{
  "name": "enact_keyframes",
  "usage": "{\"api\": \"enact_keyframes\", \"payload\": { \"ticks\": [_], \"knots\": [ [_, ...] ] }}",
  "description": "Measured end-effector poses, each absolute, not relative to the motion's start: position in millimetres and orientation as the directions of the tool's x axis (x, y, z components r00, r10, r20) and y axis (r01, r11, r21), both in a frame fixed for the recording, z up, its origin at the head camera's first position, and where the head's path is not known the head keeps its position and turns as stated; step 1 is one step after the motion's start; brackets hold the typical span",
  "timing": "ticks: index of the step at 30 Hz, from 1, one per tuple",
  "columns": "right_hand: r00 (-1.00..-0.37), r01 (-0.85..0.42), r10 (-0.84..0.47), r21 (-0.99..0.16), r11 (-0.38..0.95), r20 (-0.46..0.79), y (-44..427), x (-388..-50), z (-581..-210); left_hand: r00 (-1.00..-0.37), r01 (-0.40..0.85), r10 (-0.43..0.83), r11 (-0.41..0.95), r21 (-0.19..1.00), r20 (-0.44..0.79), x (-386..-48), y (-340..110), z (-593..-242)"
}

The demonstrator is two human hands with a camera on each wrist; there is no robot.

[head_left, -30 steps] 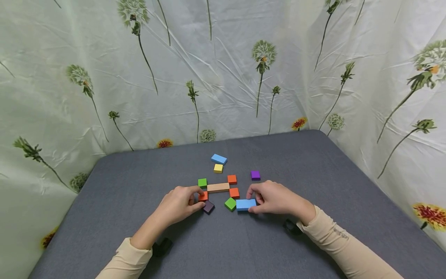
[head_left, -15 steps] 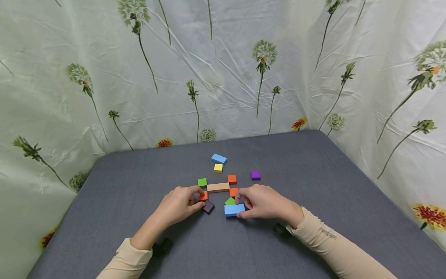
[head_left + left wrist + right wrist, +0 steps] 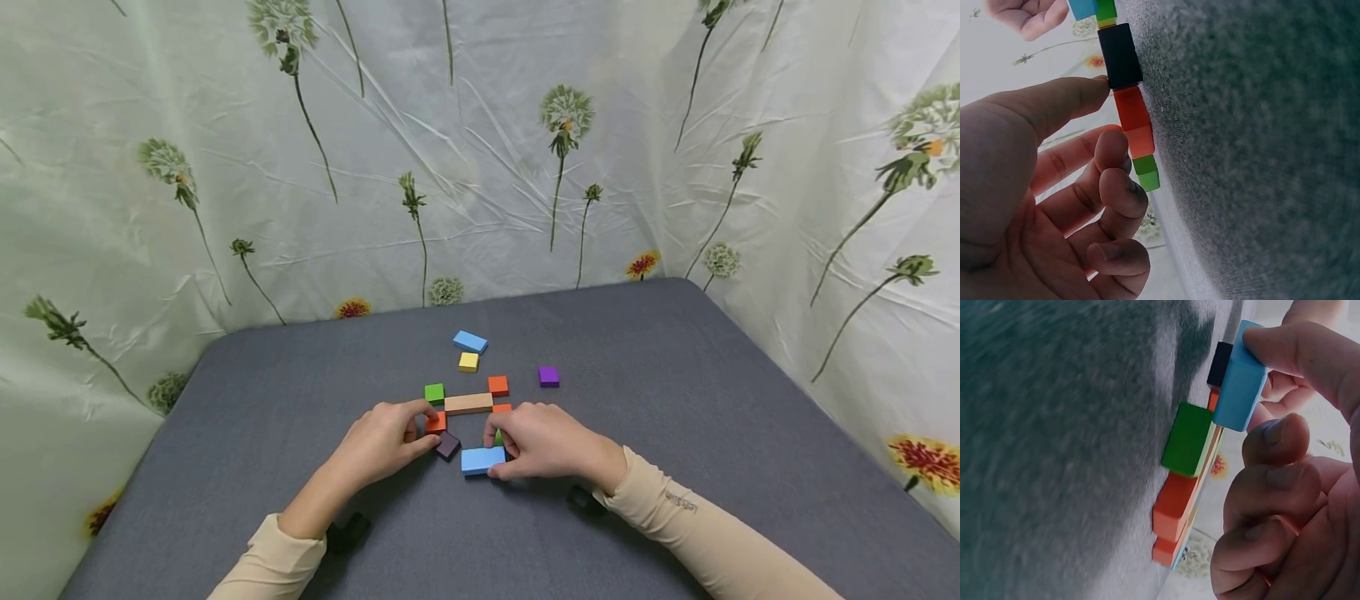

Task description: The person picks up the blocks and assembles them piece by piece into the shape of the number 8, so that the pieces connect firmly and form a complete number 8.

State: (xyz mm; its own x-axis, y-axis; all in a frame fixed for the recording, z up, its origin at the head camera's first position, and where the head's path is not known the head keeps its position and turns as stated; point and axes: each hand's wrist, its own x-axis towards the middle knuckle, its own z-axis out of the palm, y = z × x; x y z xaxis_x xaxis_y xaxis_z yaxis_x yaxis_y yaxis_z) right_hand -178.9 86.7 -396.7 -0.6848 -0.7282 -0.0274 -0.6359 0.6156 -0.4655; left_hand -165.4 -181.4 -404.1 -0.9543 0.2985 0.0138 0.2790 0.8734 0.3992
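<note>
My right hand (image 3: 551, 442) pinches a long blue block (image 3: 482, 461) by its right end, thumb on the near side. In the right wrist view the blue block (image 3: 1241, 378) hangs slightly above the table. Partly hidden behind the right fingers is a green block (image 3: 1189, 439). My left hand (image 3: 382, 437) has its index finger on a red block (image 3: 436, 422) and its thumb against a dark purple block (image 3: 447, 446), which lies turned at an angle beside the red one. Both blocks also show in the left wrist view, the dark block (image 3: 1120, 56) nearest the thumb.
A tan plank (image 3: 468, 404) lies between a green cube (image 3: 434, 394) and red blocks, one a red cube (image 3: 498, 386). Farther back are a yellow block (image 3: 468, 362), another blue block (image 3: 470, 342) and a purple block (image 3: 549, 377). A floral curtain (image 3: 480, 167) hangs behind the grey table (image 3: 300, 375).
My right hand has carried the blue block left and toward me, from right of the turned green block to in front of it. The left hand has stayed in place.
</note>
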Motion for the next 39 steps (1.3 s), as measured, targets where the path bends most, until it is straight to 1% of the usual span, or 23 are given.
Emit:
{"api": "enact_keyframes", "payload": {
  "ticks": [7,20,39],
  "knots": [
    [-0.676,-0.633,-0.734,-0.464,0.620,-0.058,77,-178,-397,-0.953,0.279,0.304,0.869,0.410,0.004,-166,-182,-405],
    [-0.656,-0.658,-0.753,-0.449,0.605,-0.054,68,-178,-398,-0.953,0.274,0.303,0.865,0.421,-0.003,-166,-183,-405],
    [-0.675,-0.644,-0.735,-0.429,0.633,-0.072,68,-181,-400,-0.956,0.262,0.294,0.866,0.425,-0.009,-166,-182,-405]
  ]
}}
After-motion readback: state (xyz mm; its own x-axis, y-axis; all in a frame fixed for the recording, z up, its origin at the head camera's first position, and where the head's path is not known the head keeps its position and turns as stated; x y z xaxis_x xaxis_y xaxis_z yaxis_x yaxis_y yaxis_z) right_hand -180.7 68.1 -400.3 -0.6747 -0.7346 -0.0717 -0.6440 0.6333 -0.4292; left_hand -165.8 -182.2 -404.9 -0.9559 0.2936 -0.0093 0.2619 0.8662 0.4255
